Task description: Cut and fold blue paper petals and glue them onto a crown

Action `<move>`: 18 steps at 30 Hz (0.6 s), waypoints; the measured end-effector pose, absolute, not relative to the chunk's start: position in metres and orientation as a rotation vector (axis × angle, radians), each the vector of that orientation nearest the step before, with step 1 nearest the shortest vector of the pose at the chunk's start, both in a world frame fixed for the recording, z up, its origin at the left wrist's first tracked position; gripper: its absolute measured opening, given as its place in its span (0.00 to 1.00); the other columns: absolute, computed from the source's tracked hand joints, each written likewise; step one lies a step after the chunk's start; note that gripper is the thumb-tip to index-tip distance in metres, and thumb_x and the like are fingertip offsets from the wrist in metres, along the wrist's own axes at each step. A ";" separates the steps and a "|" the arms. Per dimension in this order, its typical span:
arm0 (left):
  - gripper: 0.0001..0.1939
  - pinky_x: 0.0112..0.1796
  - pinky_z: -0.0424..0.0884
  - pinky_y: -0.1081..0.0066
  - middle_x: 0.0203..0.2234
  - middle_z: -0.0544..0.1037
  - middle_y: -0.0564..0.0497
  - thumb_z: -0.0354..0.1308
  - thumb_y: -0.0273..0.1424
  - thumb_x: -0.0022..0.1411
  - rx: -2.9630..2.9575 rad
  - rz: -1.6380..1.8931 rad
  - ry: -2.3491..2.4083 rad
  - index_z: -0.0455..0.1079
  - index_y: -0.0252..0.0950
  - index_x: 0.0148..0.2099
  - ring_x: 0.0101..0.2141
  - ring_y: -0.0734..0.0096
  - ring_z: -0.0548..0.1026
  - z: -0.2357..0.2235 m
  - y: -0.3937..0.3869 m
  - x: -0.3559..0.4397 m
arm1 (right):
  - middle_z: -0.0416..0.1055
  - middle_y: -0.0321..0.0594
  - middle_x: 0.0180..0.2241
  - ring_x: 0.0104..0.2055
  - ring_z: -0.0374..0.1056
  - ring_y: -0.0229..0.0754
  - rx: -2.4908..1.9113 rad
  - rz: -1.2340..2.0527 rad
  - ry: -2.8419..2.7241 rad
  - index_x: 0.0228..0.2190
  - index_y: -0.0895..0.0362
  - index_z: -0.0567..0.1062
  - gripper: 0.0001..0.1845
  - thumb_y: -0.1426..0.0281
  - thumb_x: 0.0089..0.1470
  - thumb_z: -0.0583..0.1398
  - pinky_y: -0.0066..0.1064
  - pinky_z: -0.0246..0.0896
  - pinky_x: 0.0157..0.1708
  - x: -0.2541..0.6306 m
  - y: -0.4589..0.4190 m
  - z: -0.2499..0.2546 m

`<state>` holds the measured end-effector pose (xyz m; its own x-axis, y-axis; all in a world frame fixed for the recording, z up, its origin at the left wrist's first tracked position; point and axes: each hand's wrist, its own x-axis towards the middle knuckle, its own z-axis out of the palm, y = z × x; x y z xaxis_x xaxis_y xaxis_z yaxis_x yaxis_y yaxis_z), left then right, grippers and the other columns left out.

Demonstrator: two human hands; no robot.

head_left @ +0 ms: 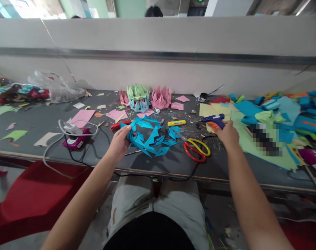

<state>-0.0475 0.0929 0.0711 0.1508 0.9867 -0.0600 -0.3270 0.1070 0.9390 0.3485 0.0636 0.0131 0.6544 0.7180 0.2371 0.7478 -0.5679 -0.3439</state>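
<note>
My left hand [119,142] pinches the left side of a blue folded-paper ring [150,133] with pointed tips, tilted over the table. Over to the right, my right hand [228,133] is wrapped round the handle of a dark blue glue gun [213,118], its nozzle pointing left. Between my hands lie scissors [196,147] with red and yellow handles, their blades partly over a loose blue paper piece [174,132]. A yellow glue stick [176,123] rests just behind the ring. Something red and partly hidden lies behind my left fingers.
Folded-paper crowns in green [137,91], light blue [139,105] and pink [161,98] stand near the wall. A purple power strip [76,139] with cables lies at left. Coloured paper sheets [246,135] pile up at right. A red chair [38,198] stands at front left.
</note>
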 end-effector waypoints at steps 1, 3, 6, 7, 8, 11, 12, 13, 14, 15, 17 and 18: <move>0.12 0.22 0.63 0.76 0.18 0.68 0.56 0.62 0.38 0.45 0.957 1.194 0.890 0.65 0.35 0.26 0.21 0.77 0.66 0.071 0.093 -0.047 | 0.71 0.60 0.39 0.39 0.69 0.58 -2.466 -0.064 -1.134 0.48 0.64 0.62 0.23 0.66 0.52 0.53 0.42 0.60 0.34 0.339 0.061 0.017; 0.12 0.22 0.63 0.76 0.18 0.68 0.56 0.63 0.37 0.44 0.939 1.208 0.887 0.66 0.35 0.26 0.20 0.77 0.66 0.071 0.093 -0.045 | 0.69 0.58 0.44 0.43 0.68 0.56 -2.380 -0.031 -1.231 0.50 0.62 0.60 0.23 0.66 0.53 0.52 0.41 0.60 0.37 0.319 0.055 0.026; 0.13 0.23 0.64 0.76 0.19 0.68 0.56 0.64 0.37 0.42 0.917 1.217 0.898 0.66 0.34 0.26 0.21 0.78 0.66 0.071 0.091 -0.041 | 0.65 0.57 0.49 0.48 0.64 0.55 -2.209 -0.047 -1.389 0.51 0.62 0.60 0.24 0.66 0.54 0.50 0.40 0.59 0.42 0.291 0.048 0.035; 0.14 0.23 0.63 0.76 0.19 0.68 0.56 0.64 0.37 0.42 0.923 1.214 0.894 0.65 0.34 0.26 0.21 0.78 0.66 0.070 0.090 -0.040 | 0.66 0.56 0.48 0.48 0.64 0.54 -2.170 -0.029 -1.431 0.51 0.62 0.61 0.24 0.65 0.53 0.51 0.40 0.59 0.42 0.283 0.045 0.037; 0.14 0.22 0.63 0.76 0.19 0.68 0.56 0.64 0.38 0.43 0.935 1.210 0.884 0.65 0.34 0.26 0.21 0.78 0.66 0.070 0.089 -0.039 | 0.67 0.55 0.47 0.48 0.64 0.53 -2.132 0.011 -1.477 0.50 0.61 0.63 0.23 0.65 0.53 0.51 0.39 0.59 0.42 0.275 0.042 0.038; 0.15 0.22 0.63 0.76 0.19 0.67 0.56 0.64 0.39 0.44 0.971 1.194 0.860 0.64 0.35 0.26 0.21 0.77 0.66 0.067 0.086 -0.038 | 0.69 0.51 0.45 0.47 0.65 0.51 -2.035 0.139 -1.602 0.48 0.59 0.66 0.24 0.62 0.50 0.55 0.38 0.60 0.43 0.254 0.031 0.038; 0.15 0.22 0.63 0.76 0.19 0.67 0.56 0.63 0.40 0.44 0.980 1.186 0.857 0.64 0.35 0.26 0.22 0.77 0.66 0.066 0.086 -0.038 | 0.69 0.51 0.46 0.47 0.65 0.51 -2.016 0.161 -1.632 0.48 0.59 0.66 0.26 0.60 0.49 0.56 0.38 0.60 0.43 0.248 0.028 0.038; 0.15 0.22 0.63 0.76 0.19 0.67 0.56 0.63 0.40 0.44 0.986 1.181 0.856 0.63 0.35 0.26 0.22 0.77 0.67 0.066 0.085 -0.038 | 0.69 0.50 0.46 0.47 0.66 0.51 -2.004 0.174 -1.654 0.48 0.58 0.66 0.28 0.58 0.47 0.58 0.38 0.61 0.43 0.242 0.024 0.038; 0.15 0.22 0.63 0.76 0.19 0.67 0.56 0.63 0.39 0.45 0.993 1.175 0.853 0.63 0.35 0.26 0.21 0.77 0.66 0.065 0.085 -0.039 | 0.69 0.50 0.46 0.46 0.66 0.51 -1.995 0.185 -1.676 0.48 0.58 0.66 0.30 0.56 0.46 0.59 0.38 0.61 0.43 0.236 0.021 0.038; 0.15 0.22 0.63 0.76 0.19 0.67 0.56 0.62 0.39 0.45 1.002 1.169 0.847 0.63 0.35 0.26 0.21 0.76 0.66 0.065 0.084 -0.039 | 0.70 0.49 0.45 0.46 0.67 0.51 -1.989 0.192 -1.694 0.48 0.57 0.67 0.31 0.54 0.45 0.59 0.38 0.62 0.42 0.230 0.019 0.038; 0.14 0.22 0.62 0.76 0.18 0.66 0.56 0.62 0.38 0.46 1.014 1.170 0.837 0.61 0.35 0.24 0.21 0.77 0.66 0.064 0.083 -0.039 | 0.70 0.48 0.44 0.45 0.68 0.51 -1.992 0.179 -1.724 0.47 0.56 0.68 0.31 0.52 0.44 0.60 0.38 0.62 0.41 0.218 0.015 0.038; 0.14 0.22 0.62 0.76 0.18 0.65 0.56 0.62 0.38 0.46 1.017 1.175 0.838 0.61 0.35 0.24 0.21 0.77 0.65 0.063 0.082 -0.040 | 0.71 0.48 0.44 0.44 0.68 0.52 -2.002 0.154 -1.735 0.46 0.56 0.68 0.30 0.52 0.44 0.60 0.38 0.62 0.40 0.211 0.014 0.037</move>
<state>-0.0396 0.0816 0.0631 0.2027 0.9792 -0.0081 -0.3269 0.0755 0.9420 0.2113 0.0140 0.0373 0.1886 0.9561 0.2242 0.9018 -0.0783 -0.4249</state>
